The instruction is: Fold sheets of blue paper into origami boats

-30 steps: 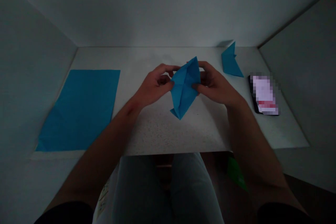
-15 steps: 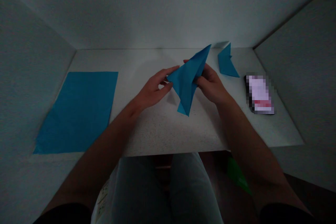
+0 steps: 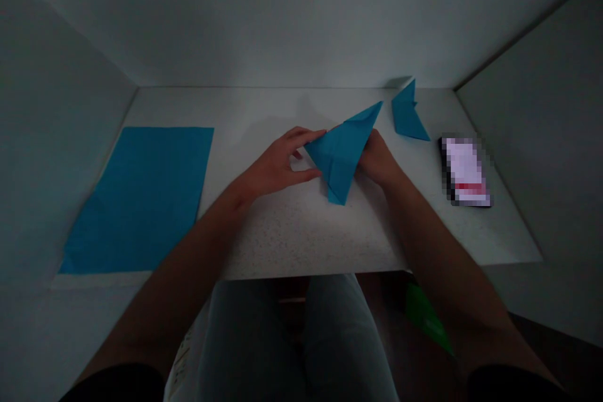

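Observation:
A piece of folded blue paper (image 3: 342, 151), creased into pointed flaps, is held up above the white table in front of me. My left hand (image 3: 282, 163) has its thumb and fingers on the edges around the paper's left corner. From the right side, my right hand (image 3: 379, 160) grips the same paper, its fingers mostly hidden behind it. One long point of the paper aims up and right; a narrower end hangs downward.
A stack or sheet of flat blue paper (image 3: 146, 195) lies on the table's left. Another folded blue paper piece (image 3: 409, 114) rests near the back wall at right, with a phone (image 3: 466, 169) in front of it. Walls enclose the table (image 3: 301, 245) at back and sides.
The folded paper has turned and dropped slightly, its flaps now looking flatter. My right hand has slid behind it, hiding the thumb. My left thumb has moved lower along the edge.

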The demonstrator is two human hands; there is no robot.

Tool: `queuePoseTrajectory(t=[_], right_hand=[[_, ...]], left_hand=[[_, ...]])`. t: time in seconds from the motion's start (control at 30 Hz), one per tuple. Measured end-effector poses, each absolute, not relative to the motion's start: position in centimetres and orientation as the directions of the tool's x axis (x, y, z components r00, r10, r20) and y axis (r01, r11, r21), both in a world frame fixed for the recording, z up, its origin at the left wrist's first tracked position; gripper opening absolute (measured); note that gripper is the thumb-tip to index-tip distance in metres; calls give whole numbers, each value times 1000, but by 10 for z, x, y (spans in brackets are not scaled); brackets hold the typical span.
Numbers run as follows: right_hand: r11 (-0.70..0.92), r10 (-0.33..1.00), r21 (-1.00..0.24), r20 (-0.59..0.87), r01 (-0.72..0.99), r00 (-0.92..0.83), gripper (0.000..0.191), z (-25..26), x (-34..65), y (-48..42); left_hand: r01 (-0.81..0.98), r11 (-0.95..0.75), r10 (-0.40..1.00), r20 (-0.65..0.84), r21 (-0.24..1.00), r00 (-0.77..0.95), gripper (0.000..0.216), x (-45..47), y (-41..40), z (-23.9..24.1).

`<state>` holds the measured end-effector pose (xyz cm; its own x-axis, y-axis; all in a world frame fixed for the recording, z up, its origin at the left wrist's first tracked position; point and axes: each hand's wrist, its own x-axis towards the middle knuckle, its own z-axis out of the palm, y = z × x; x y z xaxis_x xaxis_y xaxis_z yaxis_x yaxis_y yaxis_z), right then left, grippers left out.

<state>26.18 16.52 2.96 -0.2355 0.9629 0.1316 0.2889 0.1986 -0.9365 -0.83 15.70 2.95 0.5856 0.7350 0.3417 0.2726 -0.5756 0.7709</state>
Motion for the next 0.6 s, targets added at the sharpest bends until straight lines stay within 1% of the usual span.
queuePoseTrajectory(t=[0.07,0.17,0.23,0.33,0.4,0.47,0.53,0.6], right_hand=[[242,956,-905,161,349,-246,37,33,261,163],[329,936,-838,228,435,-268,36,38,257,158],[397,912,-784,282,477,-297,37,41,253,155],[487,869,-715,342,501,-357,42,44,251,154],[520,847,-694,345,497,-405,43,46,254,154],[541,823,-693,321,476,-468,42,50,260,155],[553,792,-706,279,443,-543,39,56,269,157],[542,758,-724,203,426,-620,37,61,279,159]], left_hand=[[371,-605,744,335,704,578,85,-6,154,31],[506,-593,794,351,626,496,97,-1,148,31],[543,-570,819,371,617,439,102,2,145,30],[529,-572,819,401,627,411,102,4,146,27],[500,-592,804,417,632,424,93,1,149,28],[469,-615,784,428,634,450,78,-6,154,31],[443,-631,766,424,637,482,59,-15,158,35],[407,-646,745,415,646,522,44,-22,161,38]])
